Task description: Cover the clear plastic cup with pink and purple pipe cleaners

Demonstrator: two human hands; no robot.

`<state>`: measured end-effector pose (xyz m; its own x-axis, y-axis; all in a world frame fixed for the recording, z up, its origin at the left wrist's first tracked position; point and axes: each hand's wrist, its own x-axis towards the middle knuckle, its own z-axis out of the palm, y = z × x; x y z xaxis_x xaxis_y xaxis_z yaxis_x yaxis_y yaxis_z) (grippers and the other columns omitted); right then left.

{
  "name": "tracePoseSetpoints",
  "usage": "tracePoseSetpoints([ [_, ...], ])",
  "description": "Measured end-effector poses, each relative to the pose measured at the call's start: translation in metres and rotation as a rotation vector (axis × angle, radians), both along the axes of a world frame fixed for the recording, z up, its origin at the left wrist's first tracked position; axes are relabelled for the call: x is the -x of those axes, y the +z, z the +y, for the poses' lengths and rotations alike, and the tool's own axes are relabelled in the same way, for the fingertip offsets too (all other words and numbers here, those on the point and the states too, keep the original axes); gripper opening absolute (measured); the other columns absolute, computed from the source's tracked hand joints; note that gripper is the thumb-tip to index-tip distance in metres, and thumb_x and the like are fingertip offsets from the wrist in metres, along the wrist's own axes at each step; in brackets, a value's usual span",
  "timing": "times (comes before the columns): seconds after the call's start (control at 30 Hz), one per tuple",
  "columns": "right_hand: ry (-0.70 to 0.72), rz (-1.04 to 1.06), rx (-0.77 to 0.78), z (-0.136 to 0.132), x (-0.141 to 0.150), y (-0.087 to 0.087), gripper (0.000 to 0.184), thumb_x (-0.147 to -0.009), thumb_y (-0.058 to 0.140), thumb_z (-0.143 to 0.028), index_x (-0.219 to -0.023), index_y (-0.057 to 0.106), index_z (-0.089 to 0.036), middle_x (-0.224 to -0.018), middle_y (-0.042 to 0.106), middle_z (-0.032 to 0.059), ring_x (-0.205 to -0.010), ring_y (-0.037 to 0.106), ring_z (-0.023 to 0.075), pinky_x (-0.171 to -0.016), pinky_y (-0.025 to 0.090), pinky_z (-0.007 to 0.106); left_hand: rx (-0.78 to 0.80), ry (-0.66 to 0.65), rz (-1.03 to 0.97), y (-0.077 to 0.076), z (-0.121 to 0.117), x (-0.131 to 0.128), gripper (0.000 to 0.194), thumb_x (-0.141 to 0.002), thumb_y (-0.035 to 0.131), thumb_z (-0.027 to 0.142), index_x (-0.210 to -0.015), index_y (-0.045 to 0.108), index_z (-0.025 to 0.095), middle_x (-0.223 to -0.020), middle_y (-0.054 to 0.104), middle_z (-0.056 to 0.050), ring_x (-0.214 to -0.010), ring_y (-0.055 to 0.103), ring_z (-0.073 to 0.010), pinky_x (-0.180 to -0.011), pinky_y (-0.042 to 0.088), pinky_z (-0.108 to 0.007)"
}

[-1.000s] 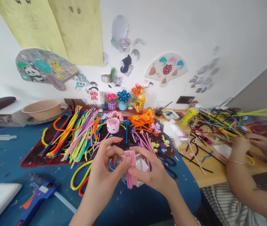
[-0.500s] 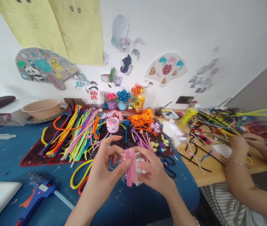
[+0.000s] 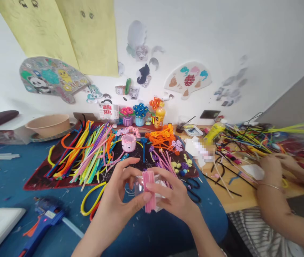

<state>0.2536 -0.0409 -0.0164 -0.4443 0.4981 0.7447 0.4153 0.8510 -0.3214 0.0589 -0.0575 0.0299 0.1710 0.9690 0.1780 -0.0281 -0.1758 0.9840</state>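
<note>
Between the left grip [image 3: 120, 198] and right grip [image 3: 176, 196], pink strips [image 3: 148, 177] lie against a clear container [image 3: 139, 186], both grips pinching them; beyond the grips, a pink pot [image 3: 128, 143] on a dark mat [image 3: 37, 178]; to their left, a glue gun [image 3: 49, 216] on the table [image 3: 130, 233].

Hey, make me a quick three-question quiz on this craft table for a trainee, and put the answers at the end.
1. Multiple choice: which of these are the left hand and the right hand both touching?
A) the beige bowl
B) the pink strips
C) the drink bottle

2. True or false: the blue glue gun lies to the left of the left hand.

3. Fill in the colour: near the wall, potted ____ flowers stand between the pink flowers and the orange flowers.

Key: 1. B; 2. True; 3. blue.
</note>
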Motion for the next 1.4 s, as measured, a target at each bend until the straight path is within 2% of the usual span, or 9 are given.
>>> tracePoseSetpoints([
  [0.1,0.012,-0.002,0.029,0.0013,0.0002,-0.0002,0.034,-0.101,0.052,-0.027,-0.135,0.054,-0.029,-0.13,0.055,0.0105,-0.12,0.06,0.0211,-0.096,0.057,0.032,-0.01,0.005,0.021,-0.0017,-0.0004,0.0005,0.053,-0.084,0.075,0.032,-0.128,0.046,0.035,-0.095,0.061,0.004,-0.083,0.047,-0.0136,-0.077,0.038,-0.026],
  [0.3,0.057,0.029,0.09,0.0022,0.0003,0.0016,0.047,-0.1,0.055,-0.03,-0.146,0.045,-0.032,-0.131,0.055,0.0107,-0.109,0.065,0.0204,-0.092,0.059,0.033,-0.049,-0.019,0.055,-0.0043,0.0002,0.0028,0.057,-0.084,0.075,0.032,-0.131,0.044,0.037,-0.1,0.061,0.003,-0.085,0.048,-0.0146,-0.078,0.039,-0.026],
  [0.57,0.054,0.028,0.107,0.0016,-0.0023,0.0035,0.046,-0.1,0.055,-0.03,-0.145,0.047,-0.035,-0.128,0.056,0.0091,-0.11,0.065,0.021,-0.09,0.059,0.033,-0.092,-0.102,0.227,-0.0049,-0.0037,0.0084,0.076,-0.081,0.074,0.02,-0.14,0.034,0.044,-0.118,0.055,0.002,-0.098,0.048,-0.0166,-0.09,0.04,-0.03],
  [0.77,0.064,0.025,0.129,0.0017,-0.0023,0.0019,0.043,-0.1,0.055,-0.032,-0.143,0.049,-0.036,-0.126,0.057,0.0076,-0.109,0.065,0.0199,-0.09,0.059,0.032,-0.135,-0.064,0.221,-0.0029,-0.0024,0.0068,0.058,-0.089,0.067,0.029,-0.136,0.037,0.042,-0.104,0.058,0.003,-0.089,0.048,-0.0157,-0.083,0.041,-0.029],
  [0.87,0.071,0.039,0.127,0.0019,-0.0026,0.0027,0.04,-0.101,0.054,-0.035,-0.14,0.051,-0.035,-0.127,0.056,0.0083,-0.109,0.064,0.0193,-0.09,0.059,0.032,-0.169,-0.051,0.271,-0.0015,-0.0033,0.0055,0.064,-0.085,0.07,0.024,-0.136,0.037,0.043,-0.108,0.057,0.003,-0.09,0.049,-0.016,-0.083,0.042,-0.03],
  [1.03,0.102,0.104,0.059,0.0034,-0.0025,0.0034,0.031,-0.1,0.057,-0.031,-0.131,0.054,-0.035,-0.127,0.055,0.0072,-0.106,0.064,0.0173,-0.086,0.06,0.031,-0.205,-0.036,0.354,0.0004,-0.0051,0.0031,0.07,-0.08,0.066,0.015,-0.138,0.036,0.041,-0.112,0.055,0.002,-0.091,0.051,-0.0167,-0.083,0.043,-0.031],
  [1.2,0.091,0.12,0.045,0.0033,-0.0013,0.0048,0.021,-0.098,0.059,-0.026,-0.119,0.059,-0.029,-0.128,0.054,0.0081,-0.107,0.064,0.0182,-0.085,0.06,0.032,-0.179,-0.02,0.339,0.0003,-0.0074,0.0,0.07,-0.079,0.061,0.012,-0.139,0.035,0.04,-0.114,0.053,0.001,-0.097,0.051,-0.017,-0.089,0.043,-0.033],
  [1.4,0.081,0.127,0.024,0.004,-0.0014,0.003,0.024,-0.097,0.06,-0.025,-0.121,0.058,-0.03,-0.128,0.054,0.0081,-0.112,0.063,0.0197,-0.086,0.06,0.033,-0.19,-0.008,0.326,0.0001,-0.0076,-0.0003,0.068,-0.08,0.059,0.012,-0.137,0.037,0.041,-0.113,0.051,0.001,-0.097,0.05,-0.0165,-0.089,0.044,-0.032],
])
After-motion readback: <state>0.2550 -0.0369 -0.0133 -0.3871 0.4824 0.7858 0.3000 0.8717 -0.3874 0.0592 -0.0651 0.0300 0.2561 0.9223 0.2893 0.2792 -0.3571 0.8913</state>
